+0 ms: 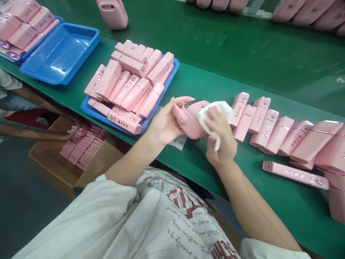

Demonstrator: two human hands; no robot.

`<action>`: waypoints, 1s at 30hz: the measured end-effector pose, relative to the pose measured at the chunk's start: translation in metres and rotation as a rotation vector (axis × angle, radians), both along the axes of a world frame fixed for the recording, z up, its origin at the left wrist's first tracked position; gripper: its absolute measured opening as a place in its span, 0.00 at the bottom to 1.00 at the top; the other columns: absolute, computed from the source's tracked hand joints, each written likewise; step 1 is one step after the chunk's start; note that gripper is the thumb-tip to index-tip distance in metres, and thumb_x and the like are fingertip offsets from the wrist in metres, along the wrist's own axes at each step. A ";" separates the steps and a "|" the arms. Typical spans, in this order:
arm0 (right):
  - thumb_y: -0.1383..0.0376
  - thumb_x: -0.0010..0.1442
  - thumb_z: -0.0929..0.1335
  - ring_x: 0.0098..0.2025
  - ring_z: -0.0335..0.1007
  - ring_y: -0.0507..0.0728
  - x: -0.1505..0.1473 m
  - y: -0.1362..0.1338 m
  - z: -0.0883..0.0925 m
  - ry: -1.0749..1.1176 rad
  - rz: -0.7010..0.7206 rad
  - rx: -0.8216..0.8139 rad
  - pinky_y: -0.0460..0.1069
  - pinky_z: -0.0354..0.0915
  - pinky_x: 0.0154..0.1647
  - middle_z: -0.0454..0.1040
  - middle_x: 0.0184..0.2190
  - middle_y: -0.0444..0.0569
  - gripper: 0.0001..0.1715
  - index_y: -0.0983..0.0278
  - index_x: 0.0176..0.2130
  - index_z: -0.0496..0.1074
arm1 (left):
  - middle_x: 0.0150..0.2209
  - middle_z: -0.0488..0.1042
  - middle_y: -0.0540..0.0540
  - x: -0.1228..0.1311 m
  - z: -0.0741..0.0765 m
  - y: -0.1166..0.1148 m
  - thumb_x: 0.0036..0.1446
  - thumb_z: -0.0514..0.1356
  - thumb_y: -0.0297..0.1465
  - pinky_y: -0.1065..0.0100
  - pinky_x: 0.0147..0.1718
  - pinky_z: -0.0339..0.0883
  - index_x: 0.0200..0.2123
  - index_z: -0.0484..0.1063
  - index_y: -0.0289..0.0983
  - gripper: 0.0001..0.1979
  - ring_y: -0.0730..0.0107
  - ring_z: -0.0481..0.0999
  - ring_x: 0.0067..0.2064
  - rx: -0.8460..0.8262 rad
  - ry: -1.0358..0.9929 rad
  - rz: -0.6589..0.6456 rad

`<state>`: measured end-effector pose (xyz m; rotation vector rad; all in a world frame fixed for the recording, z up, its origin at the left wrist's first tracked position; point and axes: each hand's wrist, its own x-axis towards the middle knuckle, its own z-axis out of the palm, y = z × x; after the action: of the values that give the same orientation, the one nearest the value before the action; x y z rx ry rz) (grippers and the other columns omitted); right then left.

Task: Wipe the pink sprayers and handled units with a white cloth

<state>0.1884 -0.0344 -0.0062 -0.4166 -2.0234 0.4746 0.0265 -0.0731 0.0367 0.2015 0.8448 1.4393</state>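
Observation:
My left hand (163,126) is wrapped round a rounded pink plastic device (192,126) with a looped band and a dark gap near its top. My right hand (223,144) grips a white cloth (225,110), which lies against the right side of the device. That side is partly hidden by the cloth and fingers. Both hands are over the green bench (202,84). Below the device, a small clear plastic sheet (179,142) lies on the bench.
Left of my hands, a blue tray (174,68) is heaped with pink box-shaped devices (129,90). More pink devices (283,133) stand in a row at right. Another blue tray (61,54) sits farther left. A co-worker's hand (70,135) reaches into a cardboard box (51,154).

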 end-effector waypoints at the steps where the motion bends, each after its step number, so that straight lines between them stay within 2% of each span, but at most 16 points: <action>1: 0.63 0.68 0.57 0.63 0.58 0.58 0.000 0.003 -0.001 0.097 -0.050 -0.156 0.60 0.54 0.64 0.67 0.58 0.50 0.22 0.58 0.58 0.64 | 0.51 0.74 0.44 0.000 -0.002 0.000 0.65 0.47 0.39 0.56 0.53 0.67 0.49 0.70 0.37 0.19 0.59 0.71 0.55 0.025 -0.010 -0.019; 3: 0.61 0.68 0.56 0.59 0.64 0.58 -0.001 0.010 -0.004 0.291 -0.113 -0.503 0.59 0.58 0.62 0.70 0.54 0.51 0.22 0.60 0.56 0.68 | 0.50 0.75 0.44 0.000 -0.007 -0.001 0.65 0.46 0.39 0.56 0.52 0.67 0.49 0.70 0.37 0.19 0.60 0.72 0.54 0.024 -0.018 -0.018; 5: 0.57 0.67 0.57 0.55 0.68 0.57 -0.001 0.016 -0.004 0.432 -0.096 -0.761 0.57 0.62 0.59 0.73 0.51 0.51 0.22 0.61 0.54 0.69 | 0.46 0.77 0.46 0.001 -0.010 0.000 0.64 0.46 0.39 0.57 0.51 0.68 0.47 0.71 0.38 0.19 0.60 0.74 0.53 -0.046 -0.018 0.017; 7: 0.54 0.66 0.59 0.55 0.69 0.57 -0.002 0.017 -0.002 0.482 -0.059 -0.868 0.55 0.63 0.58 0.73 0.50 0.51 0.24 0.61 0.54 0.69 | 0.44 0.78 0.46 0.003 -0.011 0.002 0.62 0.47 0.39 0.58 0.51 0.69 0.46 0.72 0.38 0.18 0.59 0.74 0.53 -0.068 -0.004 0.026; 11: 0.50 0.63 0.59 0.55 0.68 0.58 -0.005 0.009 0.005 0.421 -0.038 -0.990 0.54 0.67 0.54 0.72 0.51 0.52 0.29 0.63 0.56 0.67 | 0.42 0.79 0.44 0.007 -0.009 0.007 0.58 0.48 0.41 0.59 0.49 0.70 0.44 0.73 0.35 0.22 0.56 0.74 0.52 -0.027 -0.002 0.005; 15: 0.48 0.61 0.59 0.48 0.72 0.59 -0.008 0.003 0.007 0.372 -0.011 -1.121 0.54 0.70 0.47 0.75 0.47 0.54 0.30 0.65 0.52 0.68 | 0.33 0.79 0.44 0.008 -0.010 0.008 0.55 0.48 0.43 0.60 0.42 0.73 0.35 0.74 0.36 0.21 0.55 0.77 0.47 -0.127 -0.003 -0.005; 17: 0.47 0.60 0.60 0.42 0.74 0.58 -0.004 0.008 0.007 0.376 -0.088 -1.114 0.53 0.71 0.41 0.76 0.39 0.52 0.28 0.65 0.46 0.70 | 0.30 0.78 0.44 0.007 -0.011 0.008 0.54 0.49 0.43 0.60 0.40 0.73 0.30 0.73 0.38 0.18 0.55 0.77 0.44 -0.104 0.026 -0.026; 19: 0.47 0.60 0.59 0.32 0.71 0.55 0.004 0.017 0.008 0.365 -0.229 -1.045 0.50 0.68 0.31 0.72 0.28 0.47 0.24 0.63 0.36 0.70 | 0.27 0.77 0.45 0.005 -0.009 0.006 0.52 0.51 0.42 0.61 0.39 0.72 0.22 0.69 0.39 0.16 0.57 0.78 0.42 -0.036 0.054 -0.036; 20: 0.48 0.61 0.59 0.28 0.68 0.54 0.008 0.021 0.010 0.310 -0.297 -0.987 0.49 0.65 0.27 0.68 0.23 0.45 0.23 0.62 0.30 0.67 | 0.26 0.77 0.46 0.004 -0.007 0.005 0.52 0.53 0.41 0.61 0.40 0.72 0.18 0.65 0.39 0.16 0.57 0.78 0.42 0.001 0.069 -0.031; 22: 0.50 0.61 0.60 0.23 0.61 0.52 0.017 0.029 0.015 0.061 -0.411 -0.823 0.47 0.59 0.23 0.60 0.18 0.42 0.23 0.62 0.23 0.62 | 0.25 0.76 0.46 0.002 -0.001 0.004 0.50 0.55 0.38 0.61 0.43 0.71 0.13 0.59 0.38 0.18 0.58 0.78 0.42 0.065 0.109 -0.014; 24: 0.54 0.60 0.63 0.25 0.61 0.53 0.022 0.032 0.021 -0.270 -0.530 -0.618 0.48 0.57 0.25 0.64 0.21 0.44 0.18 0.63 0.25 0.65 | 0.29 0.77 0.46 0.002 0.004 0.006 0.49 0.58 0.36 0.62 0.45 0.70 0.14 0.62 0.37 0.16 0.61 0.78 0.41 0.120 0.196 0.006; 26: 0.58 0.59 0.64 0.31 0.66 0.55 0.022 0.030 0.025 -0.563 -0.656 -0.463 0.48 0.57 0.27 0.70 0.35 0.51 0.12 0.65 0.36 0.70 | 0.32 0.78 0.46 0.004 0.008 0.015 0.48 0.61 0.34 0.64 0.44 0.69 0.19 0.68 0.35 0.11 0.65 0.77 0.39 0.144 0.339 0.021; 28: 0.60 0.60 0.64 0.35 0.69 0.57 0.019 0.025 0.027 -0.781 -0.732 -0.415 0.49 0.58 0.27 0.67 0.48 0.57 0.17 0.65 0.47 0.69 | 0.31 0.77 0.47 0.008 0.011 0.032 0.46 0.63 0.33 0.67 0.40 0.68 0.24 0.72 0.35 0.07 0.69 0.76 0.35 0.152 0.520 0.026; 30: 0.60 0.61 0.63 0.37 0.71 0.58 0.015 0.022 0.029 -0.923 -0.762 -0.422 0.49 0.58 0.26 0.63 0.52 0.59 0.21 0.65 0.52 0.65 | 0.27 0.74 0.49 0.012 0.015 0.060 0.46 0.65 0.33 0.67 0.35 0.67 0.27 0.73 0.35 0.07 0.71 0.74 0.31 0.165 0.710 0.043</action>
<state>0.2036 -0.0126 0.0225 -1.8496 -2.3514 0.2204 0.0385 -0.0135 0.0512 0.8589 1.3013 1.4912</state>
